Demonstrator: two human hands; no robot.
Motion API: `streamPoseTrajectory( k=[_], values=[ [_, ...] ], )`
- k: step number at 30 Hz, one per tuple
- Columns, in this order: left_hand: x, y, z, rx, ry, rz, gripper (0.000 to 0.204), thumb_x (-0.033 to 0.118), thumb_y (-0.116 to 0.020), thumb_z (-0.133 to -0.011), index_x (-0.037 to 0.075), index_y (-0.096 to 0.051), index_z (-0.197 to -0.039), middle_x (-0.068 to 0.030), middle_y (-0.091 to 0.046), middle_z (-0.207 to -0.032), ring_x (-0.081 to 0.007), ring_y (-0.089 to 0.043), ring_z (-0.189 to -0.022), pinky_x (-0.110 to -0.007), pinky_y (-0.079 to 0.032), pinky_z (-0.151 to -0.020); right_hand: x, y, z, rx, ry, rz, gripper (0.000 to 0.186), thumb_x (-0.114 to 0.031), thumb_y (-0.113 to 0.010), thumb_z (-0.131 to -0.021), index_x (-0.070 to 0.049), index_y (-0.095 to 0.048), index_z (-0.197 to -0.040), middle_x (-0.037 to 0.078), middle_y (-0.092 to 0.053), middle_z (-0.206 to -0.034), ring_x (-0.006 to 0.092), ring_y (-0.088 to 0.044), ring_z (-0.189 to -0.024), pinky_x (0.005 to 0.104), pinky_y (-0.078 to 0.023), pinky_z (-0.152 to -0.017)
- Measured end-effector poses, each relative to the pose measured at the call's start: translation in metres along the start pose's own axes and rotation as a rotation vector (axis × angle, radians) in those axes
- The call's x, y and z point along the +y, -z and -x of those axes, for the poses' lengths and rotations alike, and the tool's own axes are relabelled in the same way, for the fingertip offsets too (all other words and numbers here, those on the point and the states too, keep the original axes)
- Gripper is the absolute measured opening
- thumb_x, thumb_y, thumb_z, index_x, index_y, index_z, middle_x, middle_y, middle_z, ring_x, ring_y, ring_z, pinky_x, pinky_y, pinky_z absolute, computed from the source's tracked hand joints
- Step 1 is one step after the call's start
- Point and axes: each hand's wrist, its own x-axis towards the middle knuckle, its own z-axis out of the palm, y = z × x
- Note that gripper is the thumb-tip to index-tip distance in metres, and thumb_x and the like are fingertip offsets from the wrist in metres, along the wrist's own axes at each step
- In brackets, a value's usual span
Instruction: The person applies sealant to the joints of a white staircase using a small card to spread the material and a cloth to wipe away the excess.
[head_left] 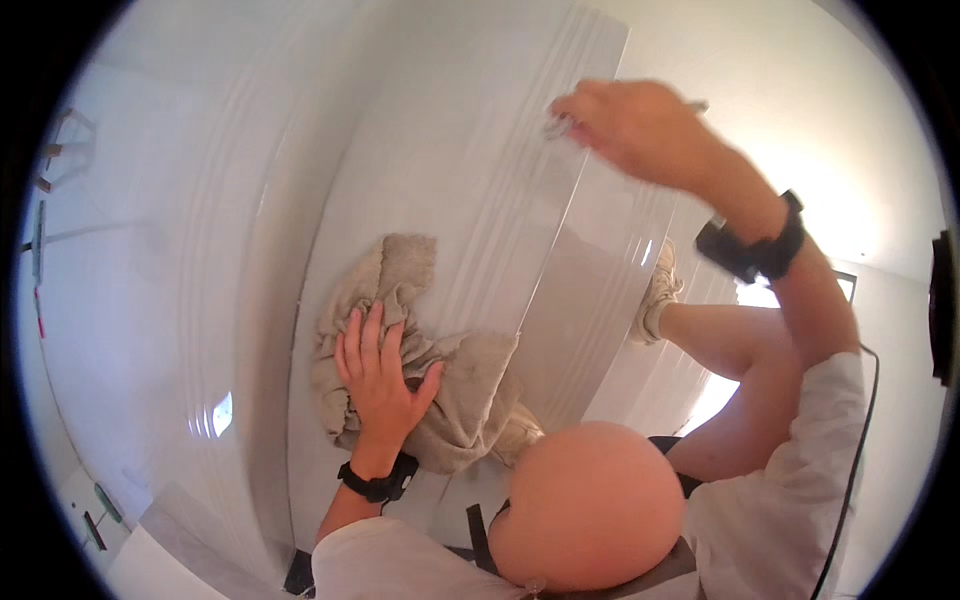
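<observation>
My left hand point(377, 375) lies with fingers spread on a crumpled beige cloth point(455, 395), pressing it against a pale, glossy stair step point(400, 180). The cloth is bunched under the fingers, and a loose fold reaches right toward a shoe. Farther off and to the right, my right hand point(635, 130) is raised near the step's edge with its fingers closed. A small greyish thing point(557, 126) shows at the fingertips, and a thin end pokes out behind the hand; its kind is too blurred to tell. Each wrist wears a black band.
Lower steps point(610, 260) drop away on the right, with parallel grooves along their edges. A bent knee point(600, 505) fills the lower middle, and a beige shoe point(660, 290) rests on a lower step. A black cable point(855, 470) hangs beside my right sleeve.
</observation>
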Motion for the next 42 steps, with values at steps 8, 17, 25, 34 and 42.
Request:
streamPoseTrajectory(
  k=[8,17,25,34,42],
  values=[
    [-0.004,-0.002,-0.002,-0.045,0.003,0.029,0.058,0.034,-0.073,-0.078,0.003,-0.055,-0.125,-0.0182,-0.042,-0.151,-0.0428,-0.033,-0.141,-0.063,-0.023,-0.111,-0.088,-0.047,0.032,0.168,-0.382,-0.34,0.019,-0.023,-0.065,-0.092,-0.009,-0.064,-0.106,0.01,-0.062,-0.086,0.0292,-0.065,-0.075,0.042,-0.05,-0.062],
    [0.049,0.041,-0.066,-0.225,-0.164,0.43,0.055,0.021,-0.074,-0.079,0.001,-0.054,-0.127,-0.018,-0.043,-0.149,-0.0411,-0.037,-0.138,-0.06,-0.027,-0.111,-0.163,-0.114,0.086,0.357,-0.844,-0.487,0.03,-0.017,-0.072,-0.088,-0.011,-0.066,-0.116,0.006,-0.058,-0.081,0.024,-0.06,-0.065,0.0372,-0.045,-0.055],
    [0.097,-0.023,-0.144,-0.208,-0.456,0.337,0.049,0.007,-0.069,-0.079,0.0,-0.056,-0.127,-0.0136,-0.055,-0.135,-0.0331,-0.051,-0.124,-0.046,-0.04,-0.103,-0.159,-0.121,0.08,0.511,-0.852,-0.474,0.029,-0.019,-0.072,-0.087,-0.011,-0.066,-0.114,0.006,-0.058,-0.08,0.0248,-0.059,-0.066,0.0382,-0.047,-0.055],
    [0.091,-0.046,-0.152,-0.136,-0.481,0.228,0.032,0.01,-0.068,-0.081,0.005,-0.065,-0.113,-0.0043,-0.062,-0.12,-0.0246,-0.057,-0.113,-0.041,-0.044,-0.095,-0.16,-0.12,0.083,0.43,-0.916,-0.486,0.035,-0.022,-0.075,-0.084,-0.01,-0.064,-0.115,0.006,-0.061,-0.082,0.0253,-0.062,-0.07,0.0365,-0.049,-0.058],
    [0.087,-0.052,-0.164,-0.099,-0.447,0.279,0.038,0.001,-0.073,-0.074,0.009,-0.07,-0.111,0.0003,-0.068,-0.111,-0.0252,-0.061,-0.099,-0.04,-0.044,-0.086,-0.151,-0.117,0.076,0.401,-0.905,-0.397,0.032,-0.026,-0.076,-0.084,-0.013,-0.069,-0.112,0.004,-0.059,-0.075,0.0243,-0.06,-0.06,0.0363,-0.046,-0.05]
  ],
)
